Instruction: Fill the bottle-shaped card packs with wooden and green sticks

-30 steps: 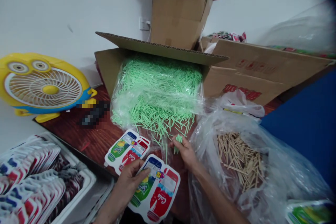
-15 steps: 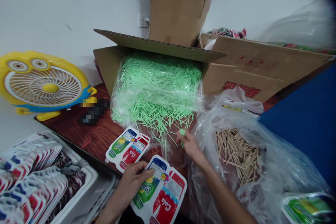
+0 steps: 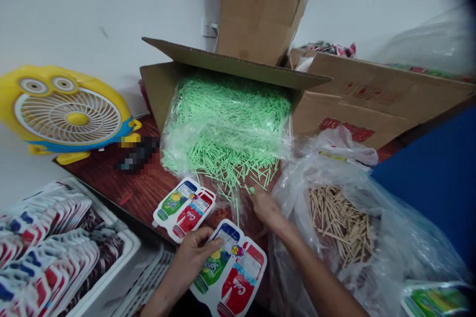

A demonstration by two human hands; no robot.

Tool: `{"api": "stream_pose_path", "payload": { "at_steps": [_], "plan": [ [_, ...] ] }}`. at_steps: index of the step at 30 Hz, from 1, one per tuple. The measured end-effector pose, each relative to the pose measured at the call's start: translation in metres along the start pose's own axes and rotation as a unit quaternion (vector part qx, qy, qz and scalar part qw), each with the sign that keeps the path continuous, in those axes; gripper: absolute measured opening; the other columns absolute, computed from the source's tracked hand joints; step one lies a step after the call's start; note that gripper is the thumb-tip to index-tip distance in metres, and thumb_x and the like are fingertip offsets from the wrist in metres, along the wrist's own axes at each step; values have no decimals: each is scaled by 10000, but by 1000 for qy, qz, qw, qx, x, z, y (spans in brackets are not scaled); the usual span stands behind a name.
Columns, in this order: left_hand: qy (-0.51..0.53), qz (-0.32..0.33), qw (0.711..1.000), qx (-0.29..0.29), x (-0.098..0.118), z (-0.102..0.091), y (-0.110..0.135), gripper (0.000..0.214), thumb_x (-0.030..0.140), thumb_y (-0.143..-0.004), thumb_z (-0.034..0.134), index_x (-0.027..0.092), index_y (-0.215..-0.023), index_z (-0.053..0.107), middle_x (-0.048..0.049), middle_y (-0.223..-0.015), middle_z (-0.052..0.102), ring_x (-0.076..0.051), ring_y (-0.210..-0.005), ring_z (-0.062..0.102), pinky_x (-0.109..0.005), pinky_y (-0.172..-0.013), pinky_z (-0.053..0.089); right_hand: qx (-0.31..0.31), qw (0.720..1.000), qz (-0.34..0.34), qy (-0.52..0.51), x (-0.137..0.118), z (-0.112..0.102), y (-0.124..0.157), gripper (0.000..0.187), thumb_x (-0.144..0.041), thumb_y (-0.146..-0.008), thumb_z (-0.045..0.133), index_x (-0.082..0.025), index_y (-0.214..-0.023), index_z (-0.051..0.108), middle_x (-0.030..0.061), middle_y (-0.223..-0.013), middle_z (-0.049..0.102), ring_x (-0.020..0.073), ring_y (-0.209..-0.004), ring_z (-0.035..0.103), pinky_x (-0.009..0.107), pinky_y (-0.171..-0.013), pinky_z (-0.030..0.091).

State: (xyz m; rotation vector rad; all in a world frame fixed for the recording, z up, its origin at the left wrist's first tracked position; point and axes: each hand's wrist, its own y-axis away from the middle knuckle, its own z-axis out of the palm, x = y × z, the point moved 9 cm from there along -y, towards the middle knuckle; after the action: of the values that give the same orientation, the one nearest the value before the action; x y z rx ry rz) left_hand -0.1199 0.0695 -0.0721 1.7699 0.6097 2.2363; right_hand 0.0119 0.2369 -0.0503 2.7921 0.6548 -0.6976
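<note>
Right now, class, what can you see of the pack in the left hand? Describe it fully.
The pack looks like flat, glossy plastic, white-rimmed with a wavy outline. Its face shows a green Sprite print, a red Cola print and a small multicoloured badge between them. It is held at a slant, printed side up, reaching the picture's bottom edge. The left hand grips its upper left edge, thumb on the face; its back is hidden.

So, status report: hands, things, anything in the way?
Left hand holding printed pack. Right hand: green sticks at fingertips. Clear film partly over main pile.
</note>
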Motion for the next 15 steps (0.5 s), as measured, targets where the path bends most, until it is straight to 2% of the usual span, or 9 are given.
{"api": "stream_pose_path", "payload": {
  "at_steps": [3, 6, 12, 14, 15],
  "plan": [
    [12, 15, 1000, -1, 5, 2, 0, 284, 399, -699, 743, 149, -674, 611, 21, -578, 632, -96, -488, 527, -199, -485, 397, 34, 980, 9, -197, 17, -5, 6, 288, -342, -909, 369, -167, -1036, 559, 64, -819, 649, 186, -726, 615, 292, -665, 493],
    [16, 18, 1000, -6, 10, 6, -1, 276, 378, -693, 753, 152, -657, 599, 33, -571, 620, -89, -488, 516, -190, -479, 391, 65, 928, 6, -367, 21, 0, 18, 358, -472, -880, 390, -183, -1010, 557, 39, -812, 637, 168, -700, 612, 282, -662, 491],
    [30, 12, 999, -16, 13, 13, 1, 249, 346, -706, 748, 163, -674, 582, 31, -600, 632, -93, -517, 522, -192, -497, 402, 83, 834, 12, -545, 17, 17, 34, 251, -433, -790, 622, -200, -881, 593, 11, -803, 662, 163, -772, 605, 276, -751, 455],
    [19, 6, 1000, -18, 11, 14, 1, 252, 343, -722, 734, 160, -658, 572, 30, -588, 620, -90, -509, 511, -191, -489, 390, 83, 791, 32, -605, 17, 17, 36, 234, -398, -767, 672, -196, -868, 615, 3, -770, 668, 160, -755, 611, 279, -750, 458],
    [15, 5, 1000, -21, 11, 15, 1, 252, 343, -730, 726, 159, -655, 570, 31, -583, 612, -89, -505, 503, -191, -488, 384, 84, 761, 41, -642, 15, 15, 38, 227, -382, -756, 690, -197, -864, 619, -5, -750, 665, 161, -747, 619, 287, -749, 466]
  ]
}}
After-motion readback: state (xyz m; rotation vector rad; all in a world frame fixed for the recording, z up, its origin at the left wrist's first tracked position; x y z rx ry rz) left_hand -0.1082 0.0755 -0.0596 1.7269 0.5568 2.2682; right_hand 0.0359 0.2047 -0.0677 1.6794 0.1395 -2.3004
